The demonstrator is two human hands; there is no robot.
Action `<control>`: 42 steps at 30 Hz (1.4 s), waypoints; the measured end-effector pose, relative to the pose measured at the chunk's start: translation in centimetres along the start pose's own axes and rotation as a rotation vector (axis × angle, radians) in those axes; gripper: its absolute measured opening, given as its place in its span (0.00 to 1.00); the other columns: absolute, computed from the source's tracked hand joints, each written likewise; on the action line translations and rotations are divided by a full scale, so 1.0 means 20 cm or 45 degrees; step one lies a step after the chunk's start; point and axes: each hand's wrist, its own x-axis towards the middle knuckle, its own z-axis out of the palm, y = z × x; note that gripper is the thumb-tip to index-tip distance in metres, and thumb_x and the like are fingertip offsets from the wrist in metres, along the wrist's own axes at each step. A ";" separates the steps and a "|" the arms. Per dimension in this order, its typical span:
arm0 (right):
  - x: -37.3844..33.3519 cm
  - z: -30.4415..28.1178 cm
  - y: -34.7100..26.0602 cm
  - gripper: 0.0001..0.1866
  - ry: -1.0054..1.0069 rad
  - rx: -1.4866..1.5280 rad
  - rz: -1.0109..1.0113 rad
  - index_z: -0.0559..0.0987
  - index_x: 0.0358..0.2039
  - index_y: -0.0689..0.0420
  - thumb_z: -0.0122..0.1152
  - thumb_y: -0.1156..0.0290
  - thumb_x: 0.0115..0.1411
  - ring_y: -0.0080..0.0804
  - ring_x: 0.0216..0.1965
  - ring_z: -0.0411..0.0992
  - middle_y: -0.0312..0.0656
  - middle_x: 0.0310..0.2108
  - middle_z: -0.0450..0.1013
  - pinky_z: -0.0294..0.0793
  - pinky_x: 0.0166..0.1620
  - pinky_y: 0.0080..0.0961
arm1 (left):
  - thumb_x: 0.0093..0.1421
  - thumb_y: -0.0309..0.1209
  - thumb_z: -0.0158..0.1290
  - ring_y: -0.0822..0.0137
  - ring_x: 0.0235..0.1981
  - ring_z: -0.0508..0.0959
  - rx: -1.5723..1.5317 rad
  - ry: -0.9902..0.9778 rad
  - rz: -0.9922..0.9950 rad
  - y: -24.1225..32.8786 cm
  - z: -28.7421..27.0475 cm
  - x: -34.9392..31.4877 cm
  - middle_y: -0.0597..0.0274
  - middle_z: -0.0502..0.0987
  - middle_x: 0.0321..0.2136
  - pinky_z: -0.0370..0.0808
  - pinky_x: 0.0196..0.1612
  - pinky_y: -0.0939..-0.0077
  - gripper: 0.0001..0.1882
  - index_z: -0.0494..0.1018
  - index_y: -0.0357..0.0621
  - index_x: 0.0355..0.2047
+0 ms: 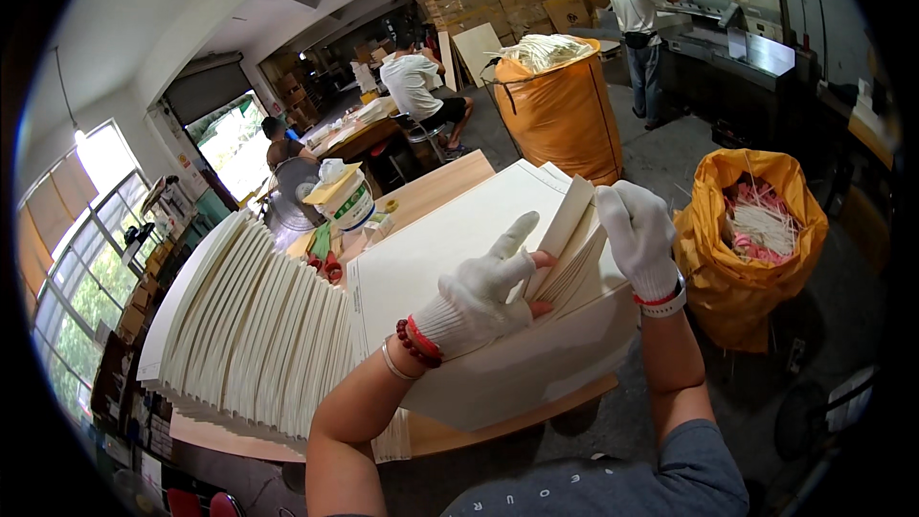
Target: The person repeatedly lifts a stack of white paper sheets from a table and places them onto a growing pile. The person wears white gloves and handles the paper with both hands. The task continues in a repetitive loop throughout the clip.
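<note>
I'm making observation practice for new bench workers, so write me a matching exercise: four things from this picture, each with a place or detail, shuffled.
1. Left hand
2. Right hand
3. Fanned white sheets
4. Shorter orange bag

A. White band at the wrist
B. Pink and white scraps inside
C. Dark red beads at the wrist
D. On the table's left side

Pairs: 1-C, 2-A, 3-D, 4-B
</note>
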 end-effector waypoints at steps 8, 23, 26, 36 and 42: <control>-0.01 0.00 0.02 0.06 -0.030 0.094 0.086 0.75 0.32 0.67 0.53 0.76 0.63 0.30 0.16 0.61 0.40 0.15 0.59 0.58 0.19 0.27 | 0.53 0.22 0.56 0.58 0.40 0.79 0.111 -0.293 -0.106 0.06 -0.04 0.03 0.43 0.72 0.52 0.74 0.47 0.70 0.20 0.74 0.43 0.48; 0.00 -0.02 -0.03 0.15 -0.005 0.282 0.381 0.69 0.19 0.66 0.53 0.75 0.64 0.26 0.14 0.59 0.39 0.13 0.58 0.58 0.20 0.27 | 0.52 0.21 0.59 0.51 0.55 0.74 0.025 0.032 0.024 0.00 0.02 0.00 0.45 0.64 0.62 0.70 0.54 0.73 0.21 0.75 0.43 0.48; -0.01 -0.02 -0.03 0.18 -0.002 0.254 0.438 0.68 0.17 0.65 0.54 0.74 0.63 0.24 0.15 0.59 0.39 0.11 0.56 0.58 0.20 0.26 | 0.53 0.20 0.53 0.52 0.51 0.76 0.020 -0.183 -0.098 0.05 -0.02 0.02 0.45 0.67 0.60 0.72 0.51 0.75 0.21 0.74 0.43 0.49; -0.03 -0.02 0.01 0.04 0.017 0.089 0.110 0.74 0.31 0.67 0.53 0.80 0.62 0.28 0.15 0.61 0.39 0.15 0.60 0.58 0.18 0.26 | 0.44 0.31 0.70 0.49 0.52 0.76 0.078 -0.004 0.020 0.00 0.01 0.01 0.42 0.65 0.61 0.74 0.52 0.70 0.24 0.75 0.44 0.41; -0.03 -0.04 0.03 0.06 -0.001 -0.112 -0.132 0.74 0.31 0.66 0.53 0.76 0.63 0.30 0.16 0.62 0.40 0.16 0.62 0.61 0.20 0.25 | 0.48 0.25 0.67 0.51 0.52 0.76 -0.074 0.029 0.099 -0.07 0.02 0.00 0.39 0.64 0.60 0.73 0.52 0.71 0.23 0.76 0.44 0.45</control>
